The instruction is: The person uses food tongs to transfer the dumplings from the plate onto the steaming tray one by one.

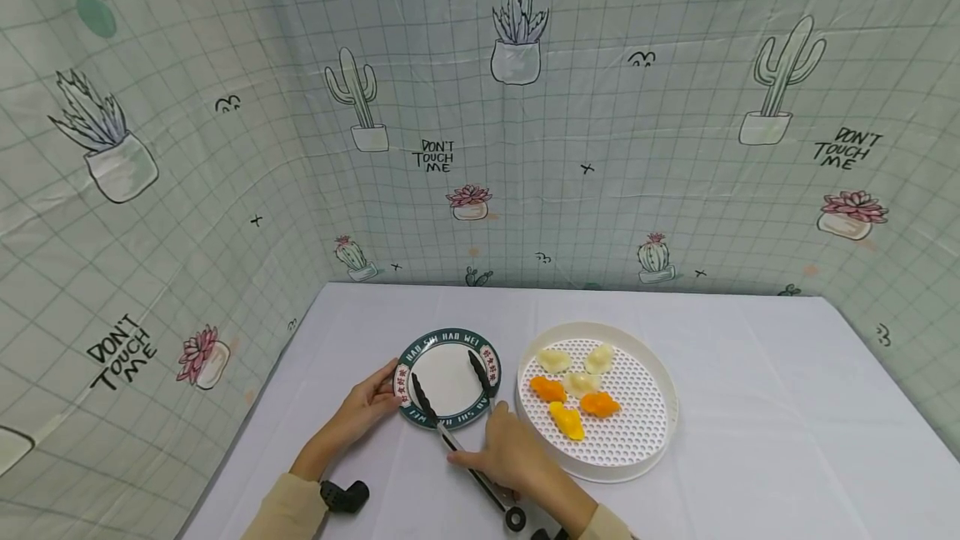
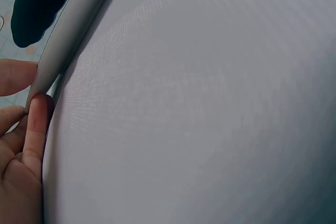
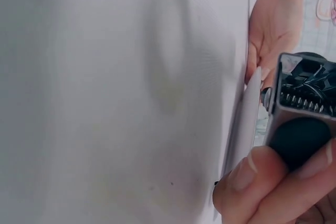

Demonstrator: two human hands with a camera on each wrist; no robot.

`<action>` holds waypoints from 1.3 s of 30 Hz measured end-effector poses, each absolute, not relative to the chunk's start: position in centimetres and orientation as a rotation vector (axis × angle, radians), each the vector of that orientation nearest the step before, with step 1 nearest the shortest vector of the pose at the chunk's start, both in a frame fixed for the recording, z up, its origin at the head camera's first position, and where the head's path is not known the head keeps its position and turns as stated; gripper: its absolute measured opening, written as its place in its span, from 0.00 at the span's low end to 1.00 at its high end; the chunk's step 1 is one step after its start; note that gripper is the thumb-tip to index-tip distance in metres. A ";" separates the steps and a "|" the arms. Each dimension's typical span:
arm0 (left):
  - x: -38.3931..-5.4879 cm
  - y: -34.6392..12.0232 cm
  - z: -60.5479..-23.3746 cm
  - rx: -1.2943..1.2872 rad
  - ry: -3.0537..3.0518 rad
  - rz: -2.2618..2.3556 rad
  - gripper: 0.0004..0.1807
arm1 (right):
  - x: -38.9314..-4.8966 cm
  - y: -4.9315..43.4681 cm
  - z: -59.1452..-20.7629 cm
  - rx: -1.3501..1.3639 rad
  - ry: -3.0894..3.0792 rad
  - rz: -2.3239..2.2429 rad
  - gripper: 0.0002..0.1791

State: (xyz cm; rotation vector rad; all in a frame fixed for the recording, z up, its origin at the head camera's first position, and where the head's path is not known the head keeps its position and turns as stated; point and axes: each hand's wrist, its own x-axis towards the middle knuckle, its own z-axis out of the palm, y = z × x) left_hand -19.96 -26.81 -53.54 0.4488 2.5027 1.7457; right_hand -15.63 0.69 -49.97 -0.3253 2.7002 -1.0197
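Observation:
A round plate (image 1: 450, 377) with a green lettered rim lies at the left of the table in the head view. My left hand (image 1: 365, 407) pinches its left rim; in the left wrist view, the thumb (image 2: 17, 77) is on one side of the rim and a finger (image 2: 37, 124) on the other. My right hand (image 1: 513, 450) grips metal tongs (image 1: 476, 473) with black tips. Those tips are spread apart over the plate, with no food piece between them. Seen from the right wrist, the fingers press on the tongs' body (image 3: 304, 103), close beside the plate's edge (image 3: 244, 119).
Right of the plate stands a round white tray (image 1: 671, 407) with a perforated base. On it lie three pale yellow pieces (image 1: 581, 383), two orange pieces (image 1: 600, 404) and a yellow piece (image 1: 566, 421). A printed cloth (image 1: 585, 215) hangs behind and left of the table.

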 end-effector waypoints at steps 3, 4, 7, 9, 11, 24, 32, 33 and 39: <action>-20.0 -26.9 -53.6 0.468 2.501 1.751 0.36 | -15.7 0.6 -50.0 -0.322 2.698 -1.016 0.59; -20.0 -26.9 -53.6 0.466 2.502 1.754 0.36 | -15.7 0.6 -50.0 -0.321 2.698 -1.015 0.59; -20.0 -26.9 -53.5 0.449 2.504 1.752 0.36 | -15.7 0.5 -50.1 -0.320 2.700 -1.022 0.58; -19.9 -26.8 -53.5 0.430 2.506 1.749 0.37 | -15.7 0.4 -50.1 -0.322 2.700 -1.026 0.57; -19.9 -26.8 -53.4 0.414 2.504 1.750 0.37 | -15.7 0.4 -50.1 -0.318 2.701 -1.028 0.57; -19.9 -26.7 -53.3 0.385 2.492 1.769 0.38 | -15.6 0.4 -50.4 -0.284 2.658 -1.097 0.59; -19.9 -26.7 -53.4 0.401 2.501 1.757 0.37 | -15.5 0.8 -50.4 -0.347 2.673 -1.083 0.60; -19.9 -26.7 -53.4 0.408 2.505 1.754 0.37 | -15.5 0.9 -50.4 -0.341 2.669 -1.087 0.60; -20.1 -26.7 -53.5 0.418 2.508 1.748 0.37 | -15.4 1.1 -50.1 -0.317 2.639 -1.098 0.62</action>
